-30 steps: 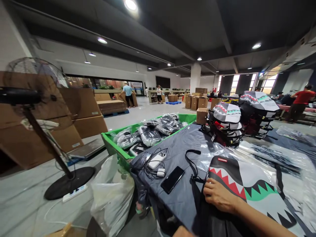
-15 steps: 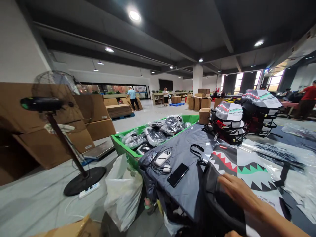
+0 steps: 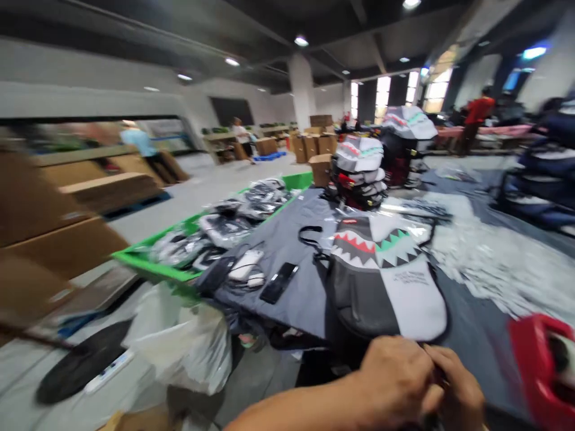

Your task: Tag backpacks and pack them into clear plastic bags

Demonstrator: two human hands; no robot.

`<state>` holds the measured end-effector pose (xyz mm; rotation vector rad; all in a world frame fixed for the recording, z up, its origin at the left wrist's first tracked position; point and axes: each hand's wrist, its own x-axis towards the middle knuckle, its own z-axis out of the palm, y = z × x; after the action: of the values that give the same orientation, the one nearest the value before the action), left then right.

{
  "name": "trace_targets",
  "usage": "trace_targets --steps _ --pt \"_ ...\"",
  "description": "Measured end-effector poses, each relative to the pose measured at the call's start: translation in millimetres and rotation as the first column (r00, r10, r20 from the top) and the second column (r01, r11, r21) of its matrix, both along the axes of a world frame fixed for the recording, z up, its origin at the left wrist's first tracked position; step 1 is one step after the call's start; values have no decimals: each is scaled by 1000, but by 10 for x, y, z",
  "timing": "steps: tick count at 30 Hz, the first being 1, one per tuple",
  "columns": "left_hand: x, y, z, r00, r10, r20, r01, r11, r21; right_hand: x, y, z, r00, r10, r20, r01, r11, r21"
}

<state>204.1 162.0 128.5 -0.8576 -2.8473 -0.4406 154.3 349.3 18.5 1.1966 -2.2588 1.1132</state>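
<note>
1. Nearest me, my left hand (image 3: 390, 383) and right hand (image 3: 453, 392) meet at the bottom of the view, their fingers (image 3: 449, 365) curled close together around something small and dark. I cannot tell what it is or whether it is clamped.
2. Just beyond them, a grey-and-white backpack with a printed shark mouth (image 3: 381, 281) lies on a clear plastic sheet (image 3: 485, 263), near the edge of the grey cloth-covered counter (image 3: 291, 311) closest to me.
3. This looks to me like small, close work just off the backpack's near end. A move back to the backpack would call for only a short reach, with open room on its right but a blurred red plastic object (image 3: 536, 371) near the lower right corner.
4. Left of the backpack, a black smartphone (image 3: 278, 282) and a white power bank (image 3: 245, 265) lie near the counter's left edge, beside a green crate of bagged black items (image 3: 135, 257).
5. Farther off stand stacked shark-print backpacks (image 3: 359, 161), cardboard boxes (image 3: 314, 143) and a person in a red shirt (image 3: 478, 111).
</note>
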Motion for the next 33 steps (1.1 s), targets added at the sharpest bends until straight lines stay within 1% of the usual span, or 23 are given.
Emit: trace_targets --steps 1,2,3,5,7,8,9,10,13,15,16,18,20,21,22,24,25,26,27,29,31,33 --pt "-16 -109 61 998 -8 -59 4 998 -61 128 -44 27 992 -128 -1 127 990 -65" --pt "-58 -217 83 995 13 -96 -25 991 -131 221 -94 66 971 -239 12 238 958 -162" --pt "-117 -312 71 993 22 -118 -46 978 -203 276 -139 111 956 -292 34 293 933 -208" --pt "-228 -445 -19 992 -79 -96 45 948 -316 287 -178 202 917 -391 73 396 879 -266" --pt "-279 -505 -123 984 -169 -58 136 918 -373 217 -133 273 878 -470 90 476 836 -272" --pt "-281 -519 -162 981 -189 -46 158 910 -382 167 -89 300 861 -500 88 504 821 -267" --pt "-271 -527 -190 980 -193 -40 163 908 -386 109 -39 320 853 -515 86 519 816 -253" --pt "-254 -534 -209 981 -190 -36 162 908 -387 47 9 338 854 -513 81 517 823 -235" --pt "-179 -570 -248 986 -166 -22 144 907 -395 -146 106 378 886 -458 73 463 866 -190" --pt "-120 -622 -281 985 -172 -14 152 906 -396 -259 123 397 901 -425 83 433 881 -191" --pt "-91 -656 -297 983 -183 -22 160 907 -389 -307 122 405 901 -423 95 434 878 -201" --pt "-50 -729 -305 979 -196 -63 161 919 -360 -383 107 421 880 -460 118 475 847 -237" --pt "-52 -778 -257 982 -159 -99 121 943 -311 -428 84 447 857 -504 108 514 820 -251" --pt "-71 -781 -211 986 -120 -115 83 955 -285 -439 71 464 858 -506 83 510 825 -242" --pt "-103 -762 -157 988 -81 -132 43 963 -265 -440 56 483 871 -489 48 486 846 -219" --pt "-187 -663 -55 983 -27 -180 -20 967 -254 -411 29 511 910 -415 -19 407 900 -158" --pt "-231 -589 -21 979 -22 -203 -34 963 -267 -379 18 514 921 -387 -35 379 914 -141" --pt "-270 -509 -6 978 -24 -209 -39 956 -292 -336 10 505 925 -379 -33 371 918 -142" --pt "-300 -430 -7 982 -34 -188 -30 945 -326 -285 5 485 920 -392 -12 385 909 -160" --pt "-319 -307 -42 995 -50 -90 9 915 -403 -176 6 418 894 -443 68 446 868 -216" --pt "-281 -252 -83 998 -66 24 70 881 -467 -112 14 348 855 -493 160 518 810 -274" --pt "-205 -253 -100 993 -78 94 115 853 -508 -172 10 317 813 -530 242 583 746 -323"
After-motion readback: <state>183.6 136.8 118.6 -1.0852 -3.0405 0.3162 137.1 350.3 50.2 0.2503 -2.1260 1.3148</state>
